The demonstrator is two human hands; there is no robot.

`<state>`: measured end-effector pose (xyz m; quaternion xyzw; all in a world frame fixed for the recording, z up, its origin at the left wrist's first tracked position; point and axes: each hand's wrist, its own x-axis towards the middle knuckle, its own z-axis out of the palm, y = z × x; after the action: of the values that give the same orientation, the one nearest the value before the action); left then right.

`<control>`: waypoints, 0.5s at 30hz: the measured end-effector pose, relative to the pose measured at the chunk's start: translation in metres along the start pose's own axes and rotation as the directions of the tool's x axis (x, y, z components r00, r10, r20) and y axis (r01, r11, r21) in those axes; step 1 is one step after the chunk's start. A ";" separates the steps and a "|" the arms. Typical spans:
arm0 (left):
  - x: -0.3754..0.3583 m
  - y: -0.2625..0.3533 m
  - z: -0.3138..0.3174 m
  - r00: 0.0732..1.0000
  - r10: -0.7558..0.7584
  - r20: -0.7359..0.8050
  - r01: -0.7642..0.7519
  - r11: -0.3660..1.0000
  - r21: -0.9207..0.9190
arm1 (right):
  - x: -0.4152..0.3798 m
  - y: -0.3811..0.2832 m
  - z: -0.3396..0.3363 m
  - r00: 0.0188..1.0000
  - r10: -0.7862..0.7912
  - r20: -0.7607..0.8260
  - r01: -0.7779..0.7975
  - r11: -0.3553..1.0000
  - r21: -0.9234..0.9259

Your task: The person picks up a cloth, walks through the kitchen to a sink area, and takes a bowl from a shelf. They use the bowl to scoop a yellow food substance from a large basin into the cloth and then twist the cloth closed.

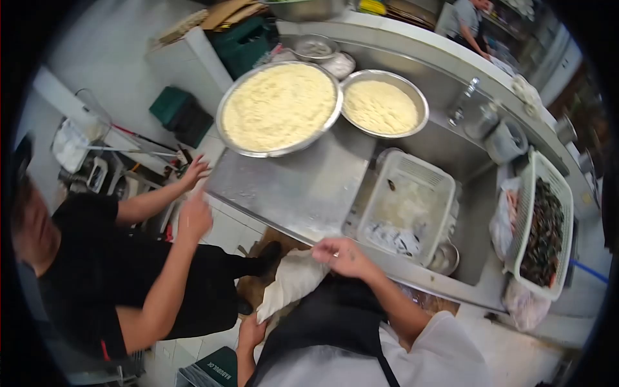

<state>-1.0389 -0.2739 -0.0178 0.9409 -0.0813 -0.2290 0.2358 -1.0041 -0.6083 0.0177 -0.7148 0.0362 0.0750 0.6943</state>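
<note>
A white cloth, twisted along its length, stretches in front of my black apron between my two hands. Its upper end is pinched in the fingers of my right hand, close to the front edge of the steel counter. Lower down, my left hand is closed on the other end, with part of its fingers hidden. On the counter sit a large steel bowl and a smaller steel bowl, both full of a pale yellow, crumbly food.
In the sink stands a white plastic basket with whitish contents. At the right, another basket holds dark shellfish-like items. A co-worker in black stands at my left with both hands raised. A faucet rises behind the sink.
</note>
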 end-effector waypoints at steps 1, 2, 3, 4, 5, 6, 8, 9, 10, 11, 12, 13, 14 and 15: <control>0.004 0.012 -0.005 0.998 0.015 0.062 -0.013 0.999 -0.030 | -0.013 0.027 0.008 0.998 0.046 0.047 -0.048 0.998 0.048; 0.007 0.023 -0.010 0.993 0.034 0.114 -0.027 0.998 -0.058 | -0.031 0.044 0.013 0.998 0.060 0.021 -0.061 0.997 0.053; 0.011 0.032 -0.014 0.990 0.051 0.134 -0.044 0.998 -0.054 | -0.046 0.057 0.017 0.999 0.001 0.043 0.005 0.990 -0.140; 0.013 0.042 -0.018 0.982 0.101 0.162 -0.102 0.995 -0.007 | -0.056 0.065 0.018 0.996 -0.047 0.079 0.071 0.942 -0.327; 0.014 0.054 -0.023 0.970 0.147 0.193 -0.157 0.987 0.037 | -0.063 0.068 0.017 0.998 -0.035 0.059 0.052 0.945 -0.323; 0.017 0.068 -0.030 0.955 0.176 0.240 -0.193 0.980 0.049 | -0.069 0.070 0.017 0.999 -0.019 0.045 0.035 0.923 -0.383; 0.020 0.083 -0.037 0.931 0.224 0.289 -0.250 0.966 0.057 | -0.076 0.079 0.017 1.000 -0.003 0.030 0.016 0.880 -0.476; 0.022 0.088 -0.040 0.912 0.264 0.315 -0.297 0.953 0.064 | -0.078 0.084 0.017 1.000 0.003 0.013 0.004 0.880 -0.474; 0.022 0.092 -0.044 0.900 0.251 0.355 -0.299 0.951 0.084 | -0.079 0.087 0.017 0.999 -0.040 0.003 0.036 0.854 -0.518; 0.021 0.095 -0.049 0.894 0.254 0.370 -0.305 0.948 0.088 | -0.081 0.092 0.021 0.997 -0.079 -0.003 0.063 0.828 -0.558; 0.021 0.099 -0.056 0.884 0.251 0.395 -0.285 0.958 0.029 | -0.082 0.098 0.025 0.997 -0.071 -0.017 0.050 0.833 -0.551; 0.020 0.102 -0.063 0.874 0.249 0.418 -0.260 0.965 -0.031 | -0.082 0.104 0.028 0.992 -0.117 -0.041 0.064 0.766 -0.640; 0.018 0.106 -0.072 0.865 0.266 0.426 -0.254 0.963 -0.087 | -0.082 0.110 0.031 0.984 -0.166 -0.058 0.073 0.685 -0.725; 0.016 0.107 -0.080 0.861 0.275 0.428 -0.263 0.961 -0.088 | -0.082 0.116 0.033 0.984 -0.167 -0.066 0.067 0.682 -0.728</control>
<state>-0.9920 -0.3394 0.0901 0.8417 -0.2595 -0.3998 0.2538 -1.1052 -0.5836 -0.0846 -0.9343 0.0021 -0.0072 0.3565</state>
